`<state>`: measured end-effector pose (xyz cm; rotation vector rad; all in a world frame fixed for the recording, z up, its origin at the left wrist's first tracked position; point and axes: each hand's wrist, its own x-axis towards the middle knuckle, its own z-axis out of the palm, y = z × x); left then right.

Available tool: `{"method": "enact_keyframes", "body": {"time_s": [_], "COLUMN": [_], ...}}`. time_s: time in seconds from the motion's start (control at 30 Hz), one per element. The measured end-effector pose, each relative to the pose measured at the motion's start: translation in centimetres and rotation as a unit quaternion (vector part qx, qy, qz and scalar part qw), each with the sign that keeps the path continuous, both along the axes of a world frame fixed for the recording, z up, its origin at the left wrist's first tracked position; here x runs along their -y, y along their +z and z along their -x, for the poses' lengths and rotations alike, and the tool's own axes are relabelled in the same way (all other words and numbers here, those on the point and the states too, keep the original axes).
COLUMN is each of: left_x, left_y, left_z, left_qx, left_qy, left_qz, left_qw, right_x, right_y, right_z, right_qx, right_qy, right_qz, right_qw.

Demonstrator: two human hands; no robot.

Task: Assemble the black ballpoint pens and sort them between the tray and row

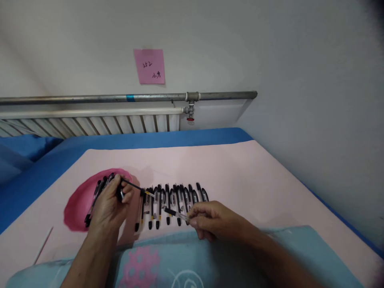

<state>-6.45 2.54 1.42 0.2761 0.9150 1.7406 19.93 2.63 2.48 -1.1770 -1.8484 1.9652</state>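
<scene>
My left hand [112,202] is closed over the right side of the pink bowl, pinching a black pen refill [133,185]. Its yellowish end slants down to the right. Another dark, shiny piece shows under those fingers, too small to name. My right hand [208,220] grips a clear pen barrel [179,215] with a black end pointing left. The refill and the barrel are apart. Between and behind my hands lie several black and clear pen parts [167,202] in a row, with caps among them. Several assembled-looking pens [96,197] rest in the bowl, partly hidden by my left hand.
The pink scalloped bowl [73,208] stands at the left on a pale pink table cover [234,176]. A thin white stick [43,245] lies at front left. Light blue patterned cloth [168,256] is at the near edge. Behind are a radiator [135,122] and a pipe [99,99].
</scene>
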Motion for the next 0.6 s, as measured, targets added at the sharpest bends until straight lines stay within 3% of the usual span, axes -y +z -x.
{"method": "enact_keyframes", "body": {"time_s": [0.07, 0.13, 0.23, 0.3, 0.47, 0.6], "left_x": [0.0, 0.0, 0.5, 1.1, 2.6, 2.7], "left_y": [0.2, 0.3, 0.2, 0.0, -0.8, -0.9], "left_z": [0.7, 0.6, -1.7, -4.1, -8.4, -8.0], "left_qx": [-0.002, -0.008, -0.044, -0.078, -0.147, -0.155], "left_qy": [0.014, 0.009, -0.040, -0.093, -0.174, -0.181], "left_qz": [-0.008, -0.008, 0.016, 0.039, 0.056, 0.059], "left_qw": [1.000, 1.000, 0.998, 0.992, 0.972, 0.969], "right_x": [-0.5, -1.0, -1.2, -0.8, 1.2, 2.1], "right_y": [0.2, 0.3, 0.4, 0.1, -1.0, -1.0], "right_z": [-0.8, -1.4, -1.2, -0.4, 1.7, 1.8], "right_qx": [0.003, -0.035, -0.122, -0.129, -0.042, 0.001], "right_qy": [0.010, -0.042, -0.169, -0.205, -0.121, -0.066], "right_qz": [0.003, 0.023, 0.071, 0.068, -0.073, -0.144], "right_qw": [1.000, 0.998, 0.975, 0.968, 0.989, 0.987]}}
